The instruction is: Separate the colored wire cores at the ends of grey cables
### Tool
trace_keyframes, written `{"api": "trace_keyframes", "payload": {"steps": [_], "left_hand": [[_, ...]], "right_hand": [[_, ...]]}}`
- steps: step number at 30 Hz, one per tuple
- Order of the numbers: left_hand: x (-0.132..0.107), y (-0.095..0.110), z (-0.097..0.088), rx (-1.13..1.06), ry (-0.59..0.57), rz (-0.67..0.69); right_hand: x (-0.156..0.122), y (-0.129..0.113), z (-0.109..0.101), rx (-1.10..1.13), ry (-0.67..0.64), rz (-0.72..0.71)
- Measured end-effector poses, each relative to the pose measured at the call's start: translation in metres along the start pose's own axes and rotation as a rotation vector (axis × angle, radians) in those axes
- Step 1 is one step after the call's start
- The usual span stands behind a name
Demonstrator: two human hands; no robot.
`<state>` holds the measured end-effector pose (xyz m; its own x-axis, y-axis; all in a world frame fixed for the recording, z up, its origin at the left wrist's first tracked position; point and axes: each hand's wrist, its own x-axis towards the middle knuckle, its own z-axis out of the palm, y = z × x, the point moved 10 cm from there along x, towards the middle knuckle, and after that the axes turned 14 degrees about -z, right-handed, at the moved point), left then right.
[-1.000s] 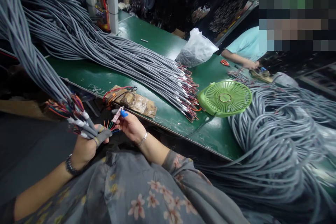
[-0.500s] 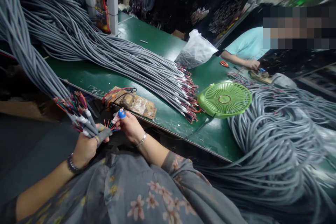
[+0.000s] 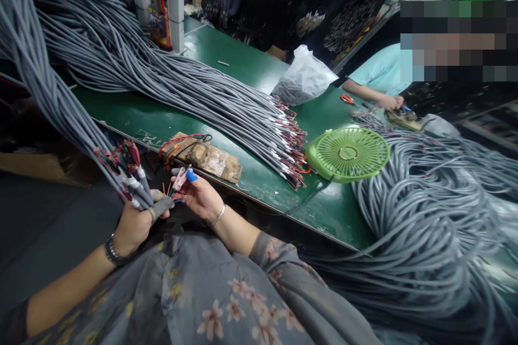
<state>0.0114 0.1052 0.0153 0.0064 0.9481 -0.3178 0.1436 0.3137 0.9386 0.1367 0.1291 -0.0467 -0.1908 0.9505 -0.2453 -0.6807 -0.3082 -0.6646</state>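
My left hand [image 3: 135, 222] is closed round the ends of several grey cables [image 3: 131, 180] that hang down from the upper left, their coloured wires splayed at the tips. One cable end sticks out past my fingers with thin coloured wires [image 3: 170, 190] fanned toward my right hand. My right hand [image 3: 198, 197], a blue cap on one fingertip, pinches a small pink tool [image 3: 180, 177] against those wires. Both hands hover above my lap, in front of the green table's near edge [image 3: 259, 202].
A long bundle of grey cables [image 3: 194, 91] lies across the green table. A taped cardboard block [image 3: 206, 156], a green fan [image 3: 348, 152] and a plastic bag [image 3: 303, 78] sit on it. More cables [image 3: 429, 221] pile at right. Another person's hand [image 3: 388, 101] works at the far side.
The cable ends in my left hand have shifted slightly right and nearer my right hand. My right hand has tilted the pink tool a little at the wires.
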Motion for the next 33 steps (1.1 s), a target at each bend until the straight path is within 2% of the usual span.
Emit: {"api": "trace_keyframes", "payload": {"steps": [4,9,16,20,23,26,33], "left_hand": [[-0.004,-0.004,-0.008,0.001,0.014,-0.017],[-0.01,-0.001,-0.013,-0.02,0.031,-0.045],[-0.007,0.005,-0.007,-0.156,0.056,-0.091],[-0.005,0.007,-0.006,-0.184,0.056,-0.108],[-0.004,0.006,-0.004,-0.182,0.043,-0.107],[-0.003,0.003,-0.002,-0.159,0.027,-0.101],[-0.002,-0.001,-0.005,-0.151,0.061,-0.09]], "right_hand": [[0.0,-0.002,0.0,-0.05,-0.006,0.026],[-0.001,-0.013,0.001,-0.12,-0.028,-0.058],[-0.001,-0.017,-0.011,-0.14,0.019,-0.113],[0.003,-0.014,-0.006,-0.16,-0.039,-0.115],[0.005,-0.016,-0.005,-0.252,-0.066,-0.191],[0.006,-0.022,-0.01,-0.359,-0.04,-0.284],[0.014,-0.004,-0.005,-0.1,-0.021,-0.143]]}}
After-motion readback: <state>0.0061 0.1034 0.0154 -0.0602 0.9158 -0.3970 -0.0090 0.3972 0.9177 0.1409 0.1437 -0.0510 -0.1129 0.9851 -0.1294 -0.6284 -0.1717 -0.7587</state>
